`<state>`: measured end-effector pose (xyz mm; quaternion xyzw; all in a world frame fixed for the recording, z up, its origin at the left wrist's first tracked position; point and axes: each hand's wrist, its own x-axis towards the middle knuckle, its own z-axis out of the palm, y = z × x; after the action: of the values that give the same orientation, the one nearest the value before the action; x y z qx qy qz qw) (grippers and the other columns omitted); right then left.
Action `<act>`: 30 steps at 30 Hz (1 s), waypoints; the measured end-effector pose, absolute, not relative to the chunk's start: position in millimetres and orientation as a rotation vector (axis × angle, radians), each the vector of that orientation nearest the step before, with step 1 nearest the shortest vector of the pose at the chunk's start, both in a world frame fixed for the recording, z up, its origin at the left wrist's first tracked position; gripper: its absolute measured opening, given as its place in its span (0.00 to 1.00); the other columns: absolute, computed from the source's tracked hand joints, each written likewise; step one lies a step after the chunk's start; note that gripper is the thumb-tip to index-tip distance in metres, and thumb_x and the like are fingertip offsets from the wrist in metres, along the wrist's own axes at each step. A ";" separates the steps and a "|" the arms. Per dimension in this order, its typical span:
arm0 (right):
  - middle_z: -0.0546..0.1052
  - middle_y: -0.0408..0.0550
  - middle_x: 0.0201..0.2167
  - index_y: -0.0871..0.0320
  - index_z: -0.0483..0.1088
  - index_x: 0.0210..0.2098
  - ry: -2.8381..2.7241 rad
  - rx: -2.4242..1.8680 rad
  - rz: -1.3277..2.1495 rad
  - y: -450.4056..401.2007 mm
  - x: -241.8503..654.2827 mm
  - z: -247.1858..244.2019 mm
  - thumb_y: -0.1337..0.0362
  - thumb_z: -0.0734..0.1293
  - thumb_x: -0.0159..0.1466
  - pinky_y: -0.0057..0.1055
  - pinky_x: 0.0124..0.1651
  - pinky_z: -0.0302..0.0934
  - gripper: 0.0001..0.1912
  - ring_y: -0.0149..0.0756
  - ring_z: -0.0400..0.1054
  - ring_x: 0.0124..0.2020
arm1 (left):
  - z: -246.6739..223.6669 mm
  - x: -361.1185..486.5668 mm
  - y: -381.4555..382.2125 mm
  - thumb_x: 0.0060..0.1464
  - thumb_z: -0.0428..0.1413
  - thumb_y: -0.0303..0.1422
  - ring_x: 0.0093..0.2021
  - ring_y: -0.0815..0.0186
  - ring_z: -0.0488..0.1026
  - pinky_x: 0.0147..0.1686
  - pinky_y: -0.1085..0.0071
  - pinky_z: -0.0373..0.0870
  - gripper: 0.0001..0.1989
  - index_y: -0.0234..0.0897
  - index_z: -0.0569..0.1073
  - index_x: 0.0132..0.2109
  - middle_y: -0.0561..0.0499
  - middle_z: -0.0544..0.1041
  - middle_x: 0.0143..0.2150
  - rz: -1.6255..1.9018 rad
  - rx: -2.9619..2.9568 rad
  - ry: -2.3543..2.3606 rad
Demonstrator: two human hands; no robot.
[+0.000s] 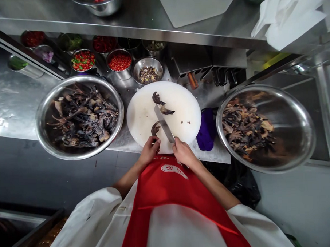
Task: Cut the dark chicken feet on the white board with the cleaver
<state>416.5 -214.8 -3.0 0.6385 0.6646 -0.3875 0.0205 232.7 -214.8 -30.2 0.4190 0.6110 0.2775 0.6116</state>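
A knife (164, 124) with a wide blade lies over the round white cutting board (137, 115), its handle in my right hand (182, 151), whose fingers are wrapped round it. My left hand (151, 149) is at the board's near edge, fingers curled, just below a dark foot piece (155, 129); whether the fingertips grip that piece is hard to make out. Farther up the board lie another dark clawed foot (157, 98) and a dark cut piece (167, 111), close to the blade's tip. Small scraps (188, 122) lie at the right.
A steel bowl (40, 123) of dark feet stands left of the board, another bowl (296, 132) with cut pieces at the right. Behind are tins of chopped peppers (119, 62), a small bowl (148, 74) and a knife rack (189, 58). A purple cloth (206, 130) lies beside the board.
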 end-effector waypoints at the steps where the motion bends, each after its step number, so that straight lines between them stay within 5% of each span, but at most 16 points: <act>1: 0.78 0.56 0.36 0.61 0.62 0.48 2.053 1.964 -1.183 -211.3 416.6 -1.1 0.68 0.54 0.65 0.32 0.37 0.58 0.14 0.43 0.72 0.36 | -32.7 236.7 -213.1 0.55 0.51 0.45 0.20 0.72 0.63 0.21 0.75 0.63 0.13 0.42 0.62 0.41 0.58 0.64 0.25 0.706 0.822 1.395; 7: 0.78 0.56 0.34 0.60 0.59 0.48 2.142 2.055 -1.047 -191.7 401.5 9.5 0.64 0.51 0.69 0.33 0.35 0.56 0.13 0.45 0.73 0.36 | -44.3 253.0 -218.0 0.54 0.52 0.43 0.14 0.73 0.58 0.16 0.77 0.55 0.15 0.43 0.52 0.35 0.64 0.61 0.18 0.843 0.554 1.548; 21: 0.78 0.58 0.36 0.62 0.57 0.50 2.230 2.006 -0.947 -166.0 365.5 29.1 0.64 0.48 0.70 0.33 0.38 0.59 0.14 0.47 0.73 0.39 | -63.5 261.7 -250.3 0.57 0.50 0.39 0.26 0.67 0.63 0.28 0.71 0.57 0.11 0.41 0.57 0.31 0.56 0.65 0.25 0.733 0.918 1.749; 30: 0.78 0.60 0.38 0.64 0.58 0.53 2.117 1.834 -0.985 -168.1 366.4 -11.3 0.67 0.52 0.68 0.35 0.41 0.60 0.16 0.47 0.73 0.40 | -53.3 245.6 -249.9 0.50 0.56 0.41 0.21 0.72 0.60 0.25 0.74 0.58 0.14 0.41 0.58 0.30 0.60 0.62 0.21 0.825 0.687 1.647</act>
<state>366.4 -168.1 -11.3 0.6153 0.7105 -0.3306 0.0860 245.6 -249.9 -53.3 0.2907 0.6973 0.3491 0.5544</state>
